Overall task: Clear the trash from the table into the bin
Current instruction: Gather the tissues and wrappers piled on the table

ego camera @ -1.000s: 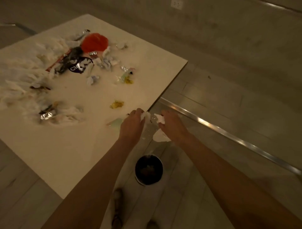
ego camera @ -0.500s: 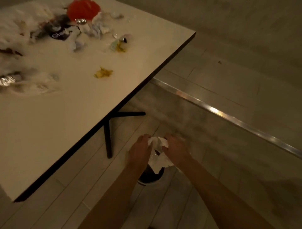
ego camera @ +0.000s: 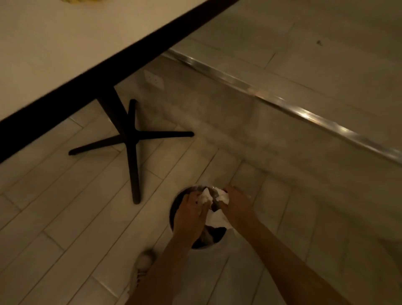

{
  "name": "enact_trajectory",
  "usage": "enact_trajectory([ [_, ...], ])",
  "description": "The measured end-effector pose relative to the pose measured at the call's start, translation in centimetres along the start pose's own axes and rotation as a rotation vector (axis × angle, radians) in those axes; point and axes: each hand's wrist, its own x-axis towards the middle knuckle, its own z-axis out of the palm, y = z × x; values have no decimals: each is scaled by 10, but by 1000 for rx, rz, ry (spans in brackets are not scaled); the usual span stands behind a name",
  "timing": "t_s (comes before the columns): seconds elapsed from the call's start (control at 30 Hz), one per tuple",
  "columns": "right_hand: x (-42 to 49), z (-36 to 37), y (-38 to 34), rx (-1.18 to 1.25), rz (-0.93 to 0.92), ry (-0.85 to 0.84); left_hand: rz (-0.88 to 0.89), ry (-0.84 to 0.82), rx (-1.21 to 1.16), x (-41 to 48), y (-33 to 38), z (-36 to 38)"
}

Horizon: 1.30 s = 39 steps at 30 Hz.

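Note:
A small round bin (ego camera: pixel 174 210) with a dark inside stands on the floor below me. Both my hands hover right over its mouth. My left hand (ego camera: pixel 191 215) and my right hand (ego camera: pixel 236 205) each grip a part of a bunch of crumpled white tissue (ego camera: pixel 217 217), which hangs down between them into the bin's opening. Only the near corner of the white table (ego camera: pixel 65 43) with its black edge shows at the upper left; the trash on it is out of view except a yellowish scrap (ego camera: pixel 83 1) at the top edge.
The table's black cross-shaped foot (ego camera: pixel 130 139) stands on the pale plank floor left of the bin. A shiny metal strip (ego camera: pixel 282 102) runs diagonally across the floor behind it. My shoe (ego camera: pixel 140 267) shows beside the bin at the bottom.
My view tipped further down and the table slid up out of frame. Both hands carried the tissue from the table's edge down to the bin's mouth.

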Motion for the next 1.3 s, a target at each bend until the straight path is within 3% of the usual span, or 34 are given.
enact_trajectory([
  [0.2,15,14,-7,80,32,31,-47,2,165,11,-11,-22],
  [0.4,33,50,-14,208,127,67,25,-82,545,28,-24,-39],
  [0.53,33,84,1,75,161,-144,38,-212,694,30,-38,-44],
  [0.6,29,92,6,12,188,-282,59,-196,696,28,-43,-50],
  [0.7,20,87,3,-58,163,-311,72,-159,668,21,-36,-62],
  [1.0,-21,-21,-58,-171,-21,-150,102,-83,595,-15,75,-128],
  [1.3,-57,-199,-164,-203,-247,109,146,37,524,-43,238,-231],
])
